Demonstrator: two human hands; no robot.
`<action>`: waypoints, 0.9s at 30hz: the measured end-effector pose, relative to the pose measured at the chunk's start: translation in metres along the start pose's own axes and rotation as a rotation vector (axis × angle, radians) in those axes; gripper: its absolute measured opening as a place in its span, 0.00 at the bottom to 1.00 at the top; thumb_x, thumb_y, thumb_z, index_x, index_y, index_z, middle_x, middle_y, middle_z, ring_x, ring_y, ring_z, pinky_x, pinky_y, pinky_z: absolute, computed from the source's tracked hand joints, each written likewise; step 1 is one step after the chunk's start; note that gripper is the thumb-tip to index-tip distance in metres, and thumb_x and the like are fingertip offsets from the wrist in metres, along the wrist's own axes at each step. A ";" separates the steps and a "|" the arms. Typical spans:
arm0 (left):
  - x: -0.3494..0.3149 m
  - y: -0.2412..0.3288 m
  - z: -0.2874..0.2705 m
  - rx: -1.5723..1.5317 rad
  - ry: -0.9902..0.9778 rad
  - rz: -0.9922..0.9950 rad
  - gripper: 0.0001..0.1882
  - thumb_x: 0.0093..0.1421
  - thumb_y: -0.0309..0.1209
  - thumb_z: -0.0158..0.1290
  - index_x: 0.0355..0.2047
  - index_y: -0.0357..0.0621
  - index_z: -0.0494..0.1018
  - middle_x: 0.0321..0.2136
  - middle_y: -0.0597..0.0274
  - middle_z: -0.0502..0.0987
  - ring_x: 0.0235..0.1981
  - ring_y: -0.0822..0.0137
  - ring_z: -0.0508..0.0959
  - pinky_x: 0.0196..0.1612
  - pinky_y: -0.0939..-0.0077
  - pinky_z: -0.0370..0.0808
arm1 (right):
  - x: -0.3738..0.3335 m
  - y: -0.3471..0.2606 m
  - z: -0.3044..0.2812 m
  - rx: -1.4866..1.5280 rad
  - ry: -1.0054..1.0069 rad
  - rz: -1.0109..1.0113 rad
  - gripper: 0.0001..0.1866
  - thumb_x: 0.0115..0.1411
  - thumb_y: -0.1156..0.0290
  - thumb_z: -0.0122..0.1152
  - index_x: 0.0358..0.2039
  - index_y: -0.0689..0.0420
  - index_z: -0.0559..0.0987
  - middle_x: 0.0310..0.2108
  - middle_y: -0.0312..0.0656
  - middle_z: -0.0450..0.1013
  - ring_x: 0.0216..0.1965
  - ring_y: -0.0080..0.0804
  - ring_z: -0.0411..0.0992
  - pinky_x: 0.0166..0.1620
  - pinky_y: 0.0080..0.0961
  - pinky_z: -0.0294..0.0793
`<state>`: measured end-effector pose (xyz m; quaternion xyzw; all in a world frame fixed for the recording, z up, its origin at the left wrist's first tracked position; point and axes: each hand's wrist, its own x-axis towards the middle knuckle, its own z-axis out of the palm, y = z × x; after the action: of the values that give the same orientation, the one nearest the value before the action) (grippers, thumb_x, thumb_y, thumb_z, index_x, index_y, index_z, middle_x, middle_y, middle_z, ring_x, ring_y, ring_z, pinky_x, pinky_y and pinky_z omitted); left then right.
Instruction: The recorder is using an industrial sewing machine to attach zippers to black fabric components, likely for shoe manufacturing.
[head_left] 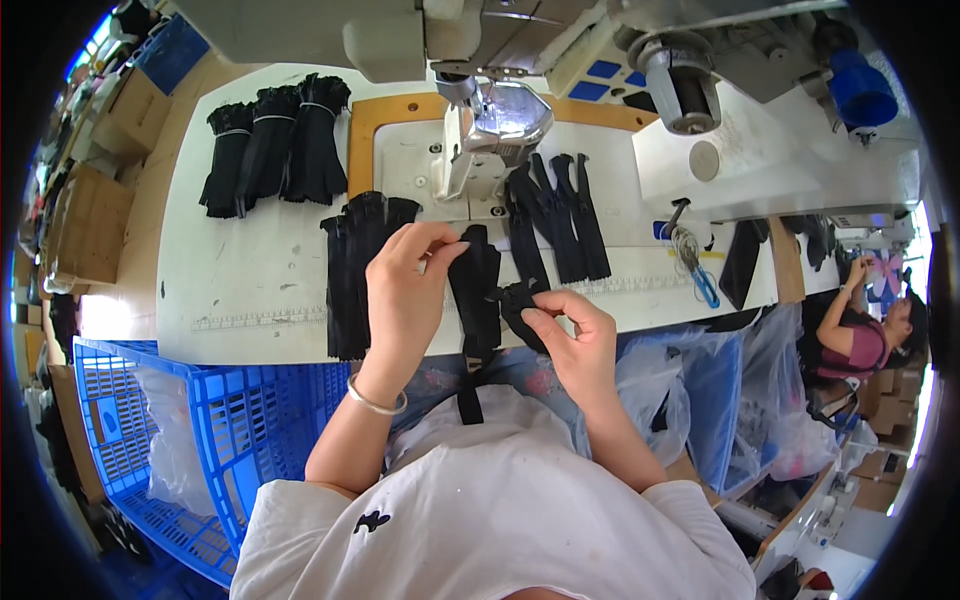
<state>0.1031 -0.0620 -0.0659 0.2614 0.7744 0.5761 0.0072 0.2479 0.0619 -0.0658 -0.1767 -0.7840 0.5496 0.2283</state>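
Observation:
Over the white sewing table, my left hand (400,290) is raised with thumb and index fingertip close together. Whatever is between those tips, if anything, is too small to make out. Just beside them hangs a dark strip that looks like black zippers (477,300), reaching past the table's front edge. My right hand (582,345) pinches a bunched black zipper (518,312) between thumb and fingers. Left of my left hand lies a stack of black zippers (345,280). More loose zippers (572,225) lie beside the sewing machine's metal arm (490,125).
Tied bundles of zippers (275,145) lie at the far left of the table. Blue-handled thread snips (705,285) rest to the right. Blue plastic crates (215,420) stand below the front edge at left. A co-worker (865,330) sits at far right.

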 end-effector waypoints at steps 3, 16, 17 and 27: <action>-0.004 0.025 -0.012 -0.325 -0.124 -0.167 0.04 0.52 0.17 0.58 0.29 0.36 0.75 0.24 0.67 0.76 0.24 0.78 0.73 0.28 0.84 0.70 | 0.004 -0.018 0.004 0.132 -0.029 -0.041 0.07 0.53 0.79 0.64 0.32 0.66 0.78 0.35 0.42 0.76 0.27 0.21 0.72 0.32 0.17 0.70; -0.028 0.038 -0.017 -0.687 -0.192 -0.357 0.10 0.55 0.18 0.59 0.38 0.33 0.74 0.32 0.62 0.79 0.33 0.78 0.77 0.37 0.85 0.76 | 0.010 -0.028 0.012 0.209 -0.043 0.082 0.05 0.54 0.77 0.64 0.30 0.63 0.77 0.28 0.35 0.74 0.24 0.16 0.67 0.29 0.14 0.65; -0.028 0.038 -0.017 -0.686 -0.190 -0.357 0.10 0.55 0.18 0.59 0.38 0.33 0.74 0.32 0.62 0.79 0.33 0.78 0.77 0.37 0.85 0.76 | 0.010 -0.028 0.013 0.225 -0.038 0.096 0.05 0.54 0.77 0.64 0.30 0.63 0.77 0.28 0.35 0.73 0.24 0.16 0.66 0.28 0.14 0.65; -0.022 0.040 -0.018 -0.721 -0.128 -0.358 0.10 0.54 0.20 0.60 0.37 0.34 0.76 0.30 0.65 0.78 0.31 0.80 0.76 0.35 0.86 0.74 | 0.017 -0.031 0.005 0.139 -0.168 0.226 0.08 0.57 0.71 0.64 0.29 0.63 0.79 0.16 0.31 0.69 0.21 0.12 0.59 0.25 0.16 0.61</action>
<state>0.1321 -0.0789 -0.0306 0.1385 0.5541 0.7828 0.2470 0.2305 0.0566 -0.0354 -0.2009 -0.7354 0.6377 0.1102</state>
